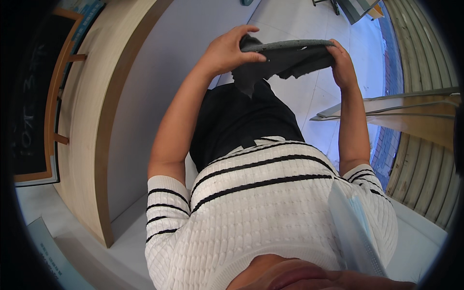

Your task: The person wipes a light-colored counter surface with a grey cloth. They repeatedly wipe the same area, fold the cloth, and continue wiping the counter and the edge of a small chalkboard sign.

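Observation:
A ragged dark grey cloth (282, 61) is stretched in the air between my hands, above the floor and beyond my black trousers (246, 112). Its upper edge is folded into a lighter grey, fuzzy strip (290, 45). Small holes show along that edge, and the lower edge hangs uneven, with a torn point at the left. My left hand (230, 50) holds the left end, thumb across the front and the index finger raised above it. At the right end, my right hand (342, 65) pinches the corner between thumb and fingers.
A wood-topped counter (123, 65) with a pale front runs along my left, bearing a wood-framed chalkboard (47, 98) with writing. Panels (398, 108) jut in from the right before a ribbed wall (422, 166). Pale floor tiles (326, 98) lie ahead. A face mask (353, 224) hangs at my chest.

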Motion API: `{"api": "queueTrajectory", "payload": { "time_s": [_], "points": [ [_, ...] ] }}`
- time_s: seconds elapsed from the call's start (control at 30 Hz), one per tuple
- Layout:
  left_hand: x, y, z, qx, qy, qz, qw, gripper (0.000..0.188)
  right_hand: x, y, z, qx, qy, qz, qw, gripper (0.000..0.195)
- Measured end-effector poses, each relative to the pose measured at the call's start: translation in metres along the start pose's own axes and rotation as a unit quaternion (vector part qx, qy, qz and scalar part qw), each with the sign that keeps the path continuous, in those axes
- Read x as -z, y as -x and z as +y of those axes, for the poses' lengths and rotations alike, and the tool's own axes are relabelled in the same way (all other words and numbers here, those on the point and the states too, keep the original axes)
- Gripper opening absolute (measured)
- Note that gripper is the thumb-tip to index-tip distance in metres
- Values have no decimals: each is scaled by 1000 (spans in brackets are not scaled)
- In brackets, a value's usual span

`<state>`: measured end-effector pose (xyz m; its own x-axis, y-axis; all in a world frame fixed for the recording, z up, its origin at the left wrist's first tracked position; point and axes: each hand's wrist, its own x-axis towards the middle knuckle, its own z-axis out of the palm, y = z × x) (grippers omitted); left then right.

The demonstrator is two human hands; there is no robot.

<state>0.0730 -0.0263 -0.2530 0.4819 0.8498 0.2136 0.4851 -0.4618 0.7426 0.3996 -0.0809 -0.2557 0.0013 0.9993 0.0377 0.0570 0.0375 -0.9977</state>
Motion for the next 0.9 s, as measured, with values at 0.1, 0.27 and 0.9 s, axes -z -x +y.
{"api": "queueTrajectory", "payload": {
  "time_s": [0.1,0.27,0.9],
  "points": [
    [-7,-6,-10,-9,-164,-42,986,41,-14,-8,-1,0,-124,4,992,22],
    [-7,-16,-24,81,-18,-1,997,22,-27,-16,-3,-27,-101,34,994,25],
    [-109,156,-98,179,-259,-239,919,39,-12,20,99,-136,148,104,974,53]
  ]
}}
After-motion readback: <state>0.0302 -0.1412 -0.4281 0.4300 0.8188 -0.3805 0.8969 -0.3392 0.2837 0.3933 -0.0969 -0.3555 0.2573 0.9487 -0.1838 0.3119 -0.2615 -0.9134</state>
